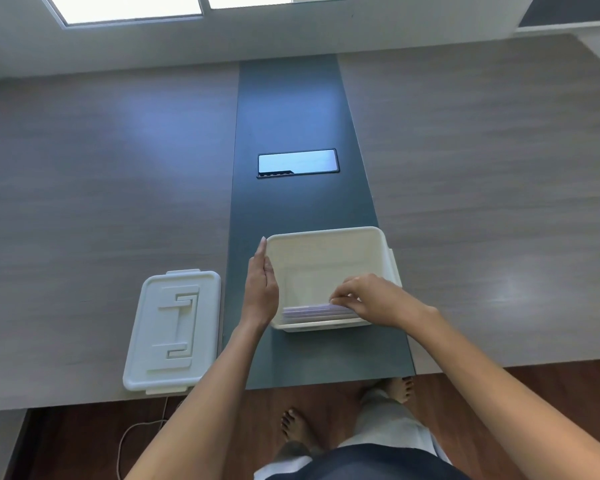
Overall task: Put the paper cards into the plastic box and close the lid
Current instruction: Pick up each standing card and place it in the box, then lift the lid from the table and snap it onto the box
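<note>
A white plastic box [326,244] stands uncovered on the dark centre strip of the table. Several pale paper cards [312,311] stand on edge inside it, against its near wall. My right hand [371,299] reaches into the box from the right, with its fingertips pinched on the top edge of the cards. My left hand [261,285] lies flat against the outside of the box's left wall, fingers straight. The white lid [174,329] lies flat on the table to the left of the box, apart from it.
A black-framed cable hatch [298,163] is set into the dark strip beyond the box. The table's near edge runs just below the lid and box. Below it are my bare feet [295,424] on a wooden floor and a white cable [132,431].
</note>
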Available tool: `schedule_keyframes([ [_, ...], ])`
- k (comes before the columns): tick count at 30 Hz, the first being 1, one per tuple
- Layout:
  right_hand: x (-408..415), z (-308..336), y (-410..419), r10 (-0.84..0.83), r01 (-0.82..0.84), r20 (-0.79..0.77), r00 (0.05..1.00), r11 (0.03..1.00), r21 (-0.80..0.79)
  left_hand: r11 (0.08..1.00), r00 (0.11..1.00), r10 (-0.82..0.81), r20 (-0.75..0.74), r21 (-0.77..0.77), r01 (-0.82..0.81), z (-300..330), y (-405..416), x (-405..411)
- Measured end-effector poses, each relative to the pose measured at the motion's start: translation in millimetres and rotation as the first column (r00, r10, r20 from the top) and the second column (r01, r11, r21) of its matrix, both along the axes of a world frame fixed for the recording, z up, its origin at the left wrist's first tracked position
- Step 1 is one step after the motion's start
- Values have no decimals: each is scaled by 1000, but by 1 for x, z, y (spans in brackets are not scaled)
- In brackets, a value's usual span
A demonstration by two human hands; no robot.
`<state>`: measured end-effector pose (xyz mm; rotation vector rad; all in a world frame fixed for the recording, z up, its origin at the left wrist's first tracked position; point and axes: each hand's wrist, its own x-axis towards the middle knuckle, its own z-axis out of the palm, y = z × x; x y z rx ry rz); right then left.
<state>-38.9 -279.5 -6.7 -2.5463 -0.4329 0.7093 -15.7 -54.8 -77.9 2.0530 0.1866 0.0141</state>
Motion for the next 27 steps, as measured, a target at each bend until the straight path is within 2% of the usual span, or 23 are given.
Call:
schedule_keyframes([
  [5, 1, -1, -2, -2, 4, -28, 1000, 998, 64, 1000, 1000, 6, -10, -9, -6, 2, -1, -1],
  [8, 9, -6, -2, -50, 43, 59, 997, 992, 120, 1000, 1000, 3, -16, -7, -3, 3, -1, -2],
  [10, 17, -12, 1, -140, 106, 134, 981, 966, 236, 1000, 1000, 0, -16, -2, 0, 5, -1, -2],
  [12, 26, -17, 5, -257, 170, 211, 943, 918, 360, 1000, 1000, -3, -24, -2, 3, 5, -1, -1],
  [14, 36, -22, 9, -329, 190, 294, 897, 889, 416, 1000, 1000, -7, -30, 5, 7, 6, -1, -2],
  [16, 49, -28, 14, -335, 177, 361, 870, 897, 404, 1000, 999, -14, -39, 18, 15, 9, -1, -3],
  [20, 74, -37, 28, -259, 149, 413, 873, 948, 280, 994, 997, -27, -70, 100, 34, 16, 1, -4],
  [24, 90, -42, 47, -161, 95, 445, 881, 981, 168, 909, 999, -32, -32, 414, 43, 20, 14, -7],
  [27, 99, -42, 67, -60, 28, 473, 879, 997, 76, 828, 999, -18, -27, 560, 30, 20, 37, -15],
])
